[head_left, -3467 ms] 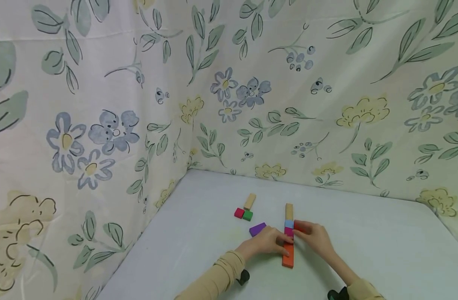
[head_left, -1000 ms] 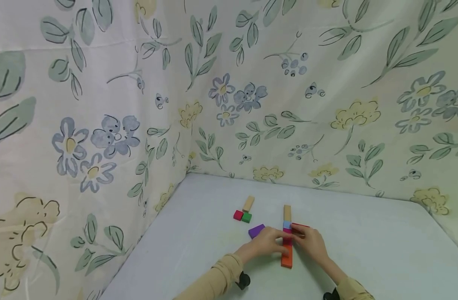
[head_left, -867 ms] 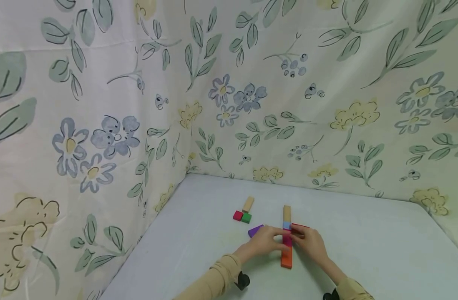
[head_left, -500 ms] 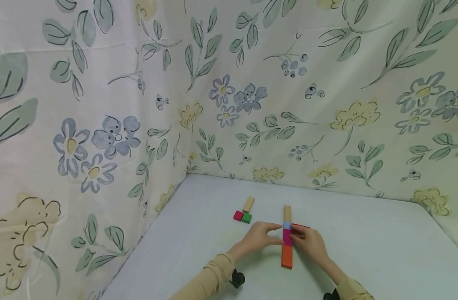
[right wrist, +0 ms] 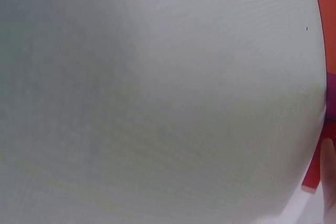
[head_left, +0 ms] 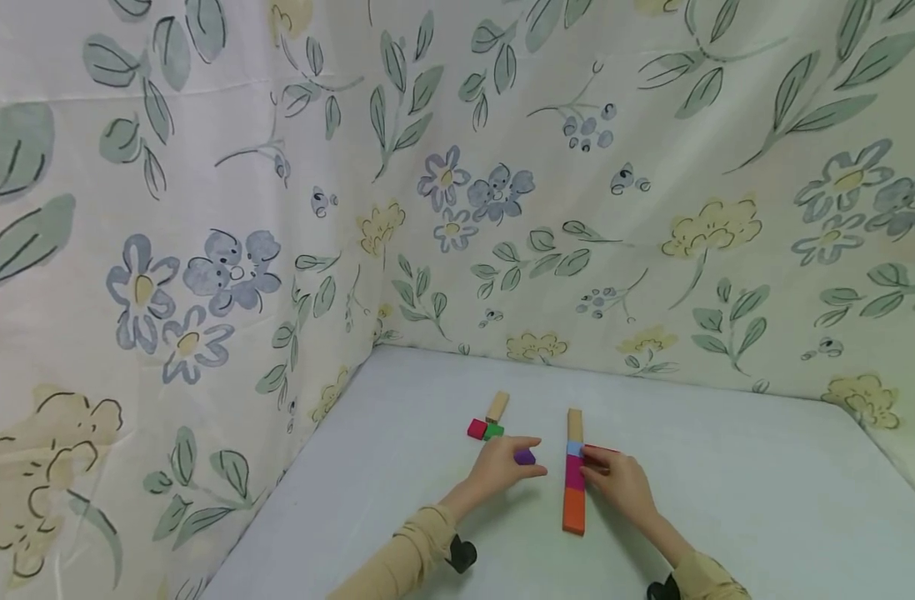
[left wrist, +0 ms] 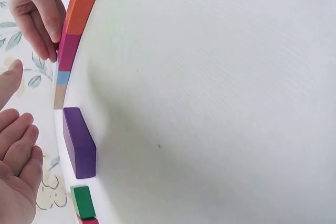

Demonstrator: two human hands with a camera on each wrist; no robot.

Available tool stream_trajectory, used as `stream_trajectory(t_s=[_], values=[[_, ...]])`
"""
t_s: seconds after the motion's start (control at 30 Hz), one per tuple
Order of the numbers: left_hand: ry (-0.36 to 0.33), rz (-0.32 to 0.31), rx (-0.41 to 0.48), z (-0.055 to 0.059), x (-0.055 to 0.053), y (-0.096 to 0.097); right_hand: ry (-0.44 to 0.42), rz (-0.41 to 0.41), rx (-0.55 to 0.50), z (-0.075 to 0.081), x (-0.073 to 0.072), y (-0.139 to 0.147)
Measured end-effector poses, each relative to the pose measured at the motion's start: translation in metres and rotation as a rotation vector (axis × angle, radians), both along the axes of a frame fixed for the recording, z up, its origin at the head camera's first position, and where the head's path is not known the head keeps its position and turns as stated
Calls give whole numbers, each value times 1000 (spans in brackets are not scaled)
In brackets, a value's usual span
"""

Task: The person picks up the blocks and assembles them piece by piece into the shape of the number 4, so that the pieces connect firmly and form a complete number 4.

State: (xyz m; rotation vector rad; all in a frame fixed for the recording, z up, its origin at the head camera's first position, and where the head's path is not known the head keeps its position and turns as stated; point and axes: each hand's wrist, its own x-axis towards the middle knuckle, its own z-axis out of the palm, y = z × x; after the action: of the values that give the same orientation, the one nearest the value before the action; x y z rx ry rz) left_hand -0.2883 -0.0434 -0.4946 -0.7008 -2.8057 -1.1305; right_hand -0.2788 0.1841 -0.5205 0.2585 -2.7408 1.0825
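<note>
A straight row of blocks lies on the table: a plain wooden block (head_left: 575, 422), a light blue block (head_left: 574, 448), a magenta block (head_left: 574, 472) and an orange block (head_left: 573, 511). My right hand (head_left: 624, 487) pinches a red block (right wrist: 313, 174) against the right side of this row, partly hidden by the fingers. Left of the row, my left hand (head_left: 495, 467) is spread with thumb and fingers apart, reaching over a purple block (left wrist: 80, 142). In the left wrist view that block lies on the table with nothing touching it.
Behind my left hand sit a green block (head_left: 493, 432), a crimson block (head_left: 477, 428) and another plain wooden block (head_left: 497, 407). A floral curtain (head_left: 442, 275) borders the white table (head_left: 735, 467) at the back and left.
My left hand has lifted off the row and moved left to the purple block, uncovering the magenta and orange blocks. My right hand stays at the row with the red block, now lying slantwise.
</note>
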Motion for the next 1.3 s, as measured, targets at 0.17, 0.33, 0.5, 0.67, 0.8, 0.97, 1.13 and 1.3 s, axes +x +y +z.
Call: stream_trajectory(t_s=[0.17,0.33,0.5,0.67,0.8,0.97,1.13,1.3], values=[[18,32,36,0,-2,-9,22,6,6,3,1,1],[31,38,60,-2,-3,-17,31,12,5,3,0,2],[6,54,76,-2,-3,-23,18,7,10,2,-1,2],[11,54,117,-3,-6,-31,14,6,11,2,-1,1],[-14,64,164,-9,-7,-36,13,6,14,2,0,1],[-68,100,196,-19,-4,-37,5,0,17,1,0,1],[-64,132,186,-28,-1,-38,4,-6,20,0,-1,0],[-47,146,236,-33,-1,-37,1,-10,22,-1,-1,1]])
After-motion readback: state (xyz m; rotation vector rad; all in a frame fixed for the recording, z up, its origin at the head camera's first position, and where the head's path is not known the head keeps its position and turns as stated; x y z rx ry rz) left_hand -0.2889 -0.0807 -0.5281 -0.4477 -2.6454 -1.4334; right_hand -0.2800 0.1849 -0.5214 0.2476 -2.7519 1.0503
